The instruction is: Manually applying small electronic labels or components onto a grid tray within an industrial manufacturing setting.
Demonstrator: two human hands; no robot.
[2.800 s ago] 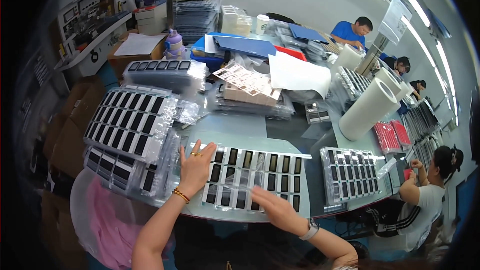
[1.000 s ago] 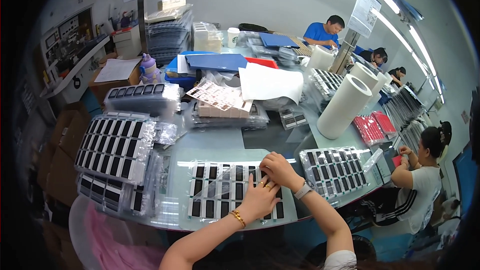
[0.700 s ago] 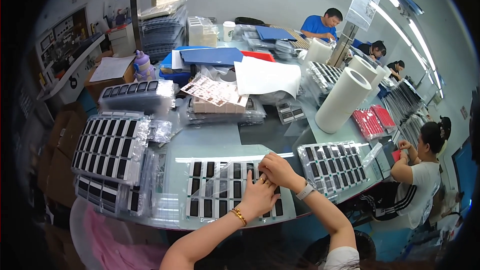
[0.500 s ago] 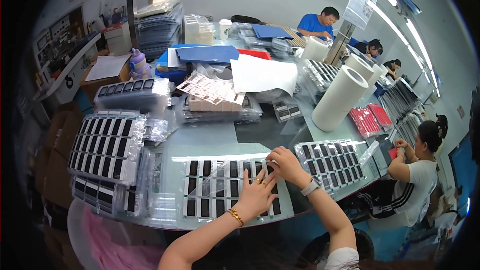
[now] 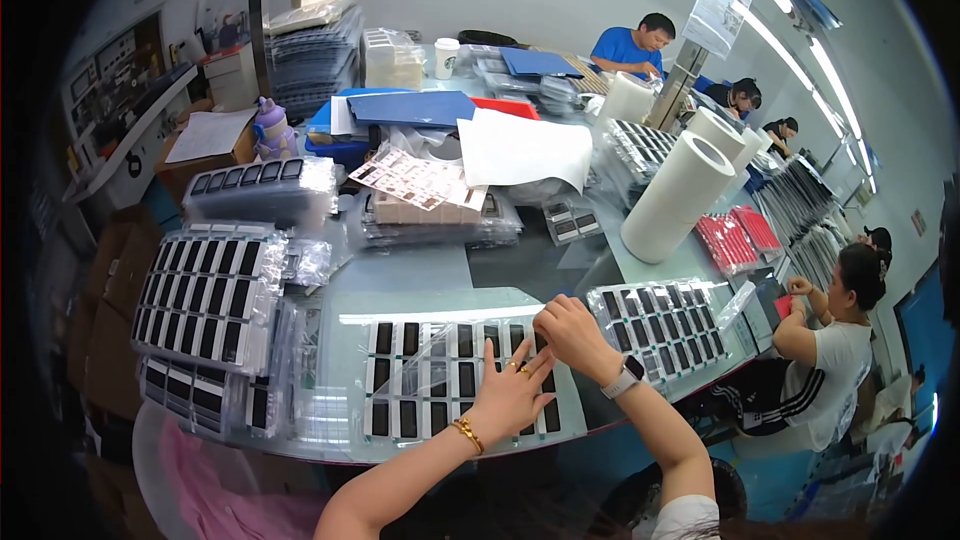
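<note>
In front of me on the glass-topped table lies a sheet [image 5: 409, 418] with rows of dark rectangular pieces in white frames. A clear film [image 5: 425, 365] lies across part of it. My left hand [image 5: 508, 395] rests flat on the sheet's right half, palm down, fingers spread and holding nothing. At the sheet's upper right corner my right hand [image 5: 576, 338] has its fingers pinched together and bent down. Whatever sits between those fingertips is hidden. Just right of that hand lies a second similar sheet [image 5: 660, 335].
Piled sheets of the same pieces [image 5: 205, 285] stand at the left edge. Behind are a white paper [image 5: 525, 150], a blue folder [image 5: 415, 108], a purple bottle [image 5: 273, 130] and a white roll [image 5: 678, 198]. A co-worker [image 5: 835, 330] sits at the right.
My right hand's fingers have drawn closer together and its wrist has turned slightly. My left hand stays spread on the sheet. The whole view has shifted a little.
</note>
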